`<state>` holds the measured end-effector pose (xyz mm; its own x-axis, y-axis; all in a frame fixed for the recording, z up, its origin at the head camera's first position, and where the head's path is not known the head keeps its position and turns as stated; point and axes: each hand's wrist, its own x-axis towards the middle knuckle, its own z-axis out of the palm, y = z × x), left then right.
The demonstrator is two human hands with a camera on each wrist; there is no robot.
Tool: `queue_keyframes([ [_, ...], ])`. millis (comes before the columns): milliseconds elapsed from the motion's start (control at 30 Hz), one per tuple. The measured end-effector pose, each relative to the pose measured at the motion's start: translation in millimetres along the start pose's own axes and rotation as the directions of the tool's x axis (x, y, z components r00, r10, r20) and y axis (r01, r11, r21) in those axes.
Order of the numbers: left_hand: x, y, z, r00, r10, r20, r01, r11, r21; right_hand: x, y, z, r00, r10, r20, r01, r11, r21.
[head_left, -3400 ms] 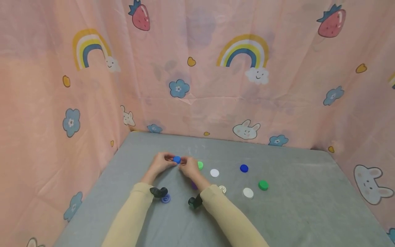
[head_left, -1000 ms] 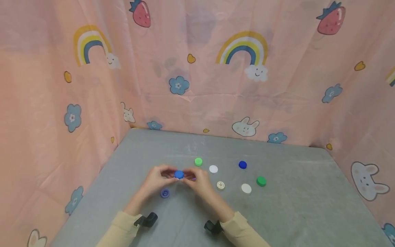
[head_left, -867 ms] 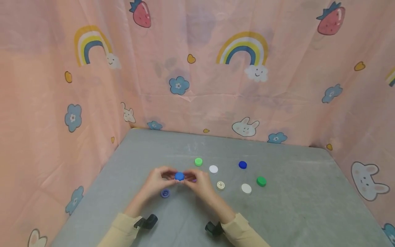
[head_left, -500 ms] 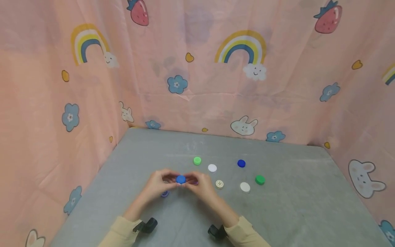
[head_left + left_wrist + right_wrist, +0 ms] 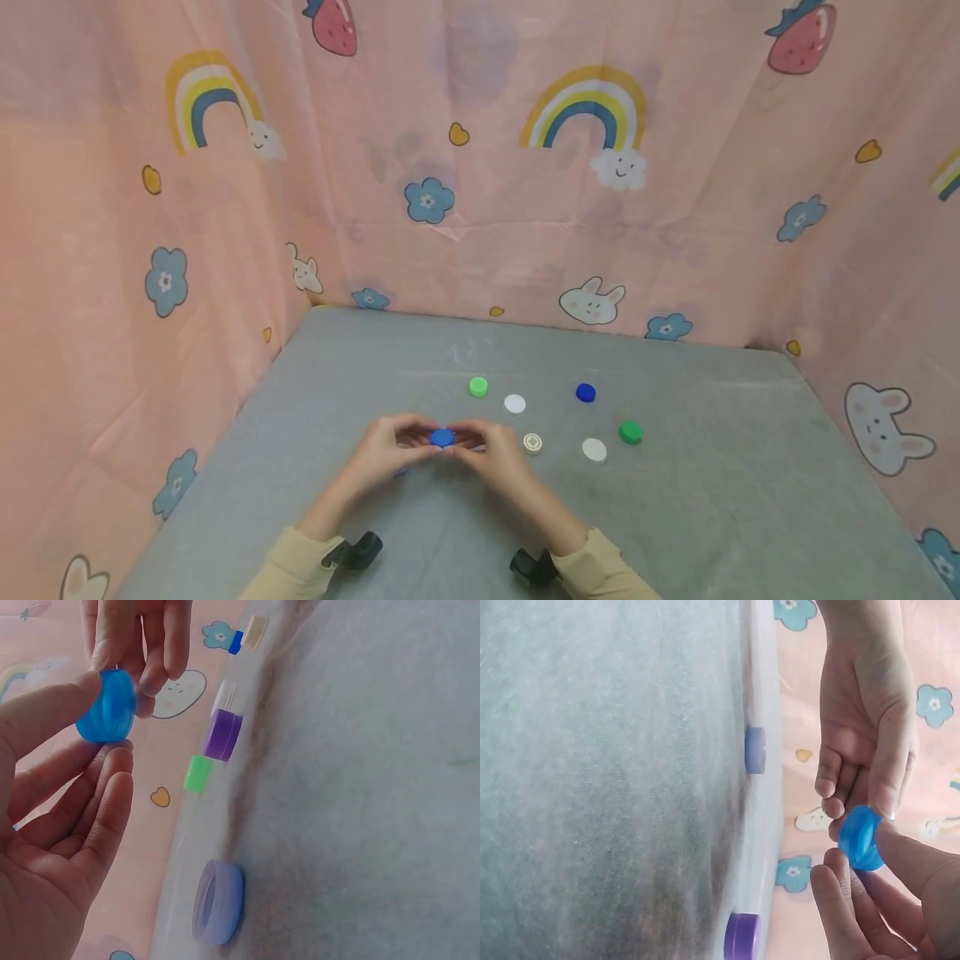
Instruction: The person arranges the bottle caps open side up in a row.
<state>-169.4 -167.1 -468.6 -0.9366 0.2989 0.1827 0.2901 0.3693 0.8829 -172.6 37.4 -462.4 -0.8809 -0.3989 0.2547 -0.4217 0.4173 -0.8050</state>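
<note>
A bright blue bottle cap (image 5: 442,437) is held up above the table between both hands. From the left, my left hand (image 5: 381,450) pinches its edge with thumb and fingers; my right hand (image 5: 498,457) grips the opposite edge. The left wrist view shows the cap (image 5: 112,712) on edge, its ribbed side toward the fingertips. In the right wrist view its hollow inside (image 5: 864,838) partly shows. A lilac cap (image 5: 220,902) lies on the table below, mostly hidden behind my left hand in the head view. A purple cap (image 5: 223,735) lies beneath too, covered there by my right hand.
On the grey table (image 5: 720,483) lie other caps: light green (image 5: 477,387), white (image 5: 514,404), cream with a ring pattern (image 5: 532,443), a second white one (image 5: 595,451), dark blue (image 5: 586,392) and green (image 5: 631,432). A pink printed curtain (image 5: 487,192) encloses the back and sides.
Both hands have drawn back toward the body with the blue cap, uncovering the light green cap. Lately they have shifted only slightly, coming over the lilac cap in the head view.
</note>
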Motion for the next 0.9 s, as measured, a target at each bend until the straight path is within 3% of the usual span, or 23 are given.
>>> queue_keyframes([
  [167,-1.5,1.1,1.2,1.0,-0.017,-0.004,0.017,1.0,0.006,-1.2,1,-1,1.0,0.024,0.011,-0.023,1.0,-0.003],
  [533,-2.8,12.0,5.6,0.998,-0.033,-0.056,0.036,0.998,0.06,-1.0,2,-3,0.986,0.156,0.063,-0.161,0.983,0.089],
  [633,-3.6,17.1,5.6,0.998,-0.012,-0.061,0.017,0.997,0.071,-0.8,3,-3,0.982,0.177,0.072,-0.184,0.976,0.114],
  [900,-1.2,0.0,5.8,0.995,0.073,-0.061,-0.068,0.994,0.088,0.6,3,-4,0.975,0.203,0.095,-0.215,0.966,0.145],
])
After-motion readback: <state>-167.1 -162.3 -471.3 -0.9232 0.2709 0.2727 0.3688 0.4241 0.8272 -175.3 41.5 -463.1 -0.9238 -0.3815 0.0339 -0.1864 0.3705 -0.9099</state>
